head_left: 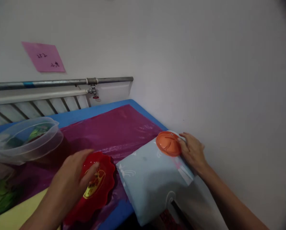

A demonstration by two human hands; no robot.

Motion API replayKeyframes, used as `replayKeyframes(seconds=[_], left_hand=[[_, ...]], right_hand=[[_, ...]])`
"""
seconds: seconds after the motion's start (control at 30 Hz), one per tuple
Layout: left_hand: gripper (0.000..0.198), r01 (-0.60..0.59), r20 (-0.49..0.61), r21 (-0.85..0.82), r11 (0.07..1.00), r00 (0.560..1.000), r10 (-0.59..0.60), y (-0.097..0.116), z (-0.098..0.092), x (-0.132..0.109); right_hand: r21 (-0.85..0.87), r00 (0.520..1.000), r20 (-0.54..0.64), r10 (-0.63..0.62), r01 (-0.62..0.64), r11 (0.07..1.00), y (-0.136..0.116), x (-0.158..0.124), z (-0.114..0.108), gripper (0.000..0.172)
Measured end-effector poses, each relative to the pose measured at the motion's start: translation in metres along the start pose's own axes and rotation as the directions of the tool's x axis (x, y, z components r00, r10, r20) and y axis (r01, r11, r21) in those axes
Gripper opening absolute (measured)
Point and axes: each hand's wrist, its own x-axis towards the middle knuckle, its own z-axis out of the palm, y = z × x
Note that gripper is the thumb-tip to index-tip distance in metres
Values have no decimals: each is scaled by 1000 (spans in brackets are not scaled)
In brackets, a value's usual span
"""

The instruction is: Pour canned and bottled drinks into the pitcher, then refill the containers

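My left hand (72,179) is over the left side of a red scalloped plate (109,179) with a gold pattern in its middle. Its fingers stretch forward and the thumb stands apart; I cannot tell whether it touches the plate. On the right, my right hand (193,151) has its thumb and fingers closed at the right edge of an orange oval plastic piece (169,143) with moulded ridges. That piece rests against the far end of a pale blue, white-patterned cloth item (143,179). A black strap-like strip (180,214) lies at its near edge.
A clear plastic tub (49,137) with green contents stands at the left. Below it lie a green packet (1,195) and a yellow sheet (25,207). A purple plastic sheet (114,127) covers part of the blue tabletop (68,118). A radiator, pipe (71,82) and walls border the table.
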Motion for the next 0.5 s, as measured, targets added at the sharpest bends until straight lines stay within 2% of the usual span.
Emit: replayKeyframes(seconds=[0.1, 0.17, 0.23, 0.3, 0.37, 0.43, 0.5], left_hand=[[55, -173, 35, 32, 984, 984, 172, 53, 15, 11], [52, -282, 151, -29, 959, 947, 283, 72, 36, 9], [55, -337, 286, -72, 939, 895, 343, 82, 59, 5], [63, -324, 362, -16, 946, 880, 307, 87, 79, 3], [72, -261, 395, 112, 959, 897, 199, 91, 92, 6], [77, -208, 437, 207, 956, 894, 100, 95, 98, 11], [76, -192, 493, 227, 955, 868, 57, 98, 98, 17]], right_hand=[[-43, 985, 133, 108, -103, 994, 18, -8, 2, 52], [-14, 966, 217, 139, -139, 990, 26, -10, 3, 57], [42, 951, 280, 130, -147, 988, 31, -10, 3, 60], [85, 946, 304, 113, -145, 986, 35, -8, 1, 59], [105, 950, 303, 78, -115, 988, 39, -7, 0, 57], [107, 957, 290, 28, -62, 992, 43, -6, 0, 56], [93, 961, 278, -13, -13, 996, 46, -6, 2, 56]])
